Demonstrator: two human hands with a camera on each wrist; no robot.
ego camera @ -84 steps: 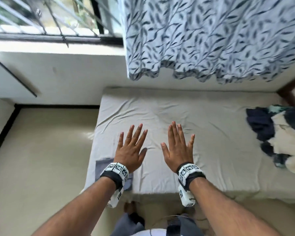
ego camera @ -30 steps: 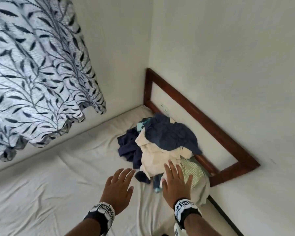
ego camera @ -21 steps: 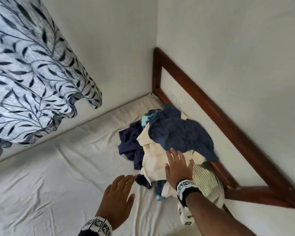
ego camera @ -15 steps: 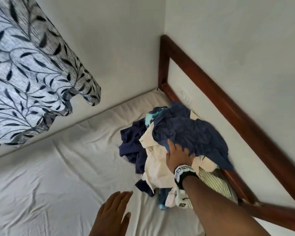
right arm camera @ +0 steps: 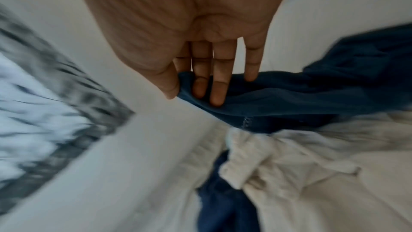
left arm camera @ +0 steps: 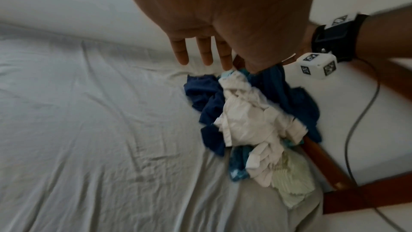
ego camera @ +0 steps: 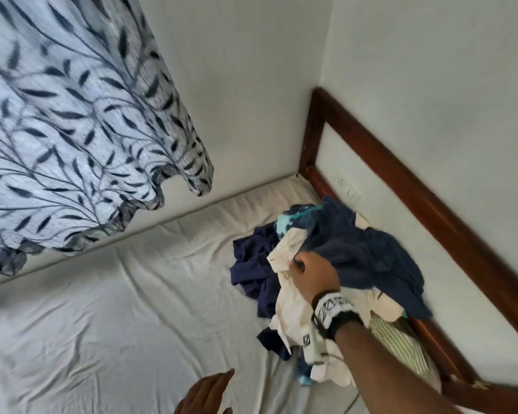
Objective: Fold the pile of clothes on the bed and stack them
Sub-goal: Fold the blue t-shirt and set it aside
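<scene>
Right hand (ego camera: 313, 276) is on top of the pile of clothes (ego camera: 326, 282), which sits on the bed (ego camera: 117, 309) against the wooden bed frame (ego camera: 431, 204). Its grip pinches the edge of the dark blue garment (ego camera: 368, 255), thumb under, fingers (right arm camera: 217, 84) over. The cloth trails away from the grip toward the frame, so I'd judge a pull away from the frame comes next. Left hand (ego camera: 205, 394) hangs flat and unclenched over bare sheet, farther from the frame. Only the right wrist view shows the pinch; the head view hides it.
</scene>
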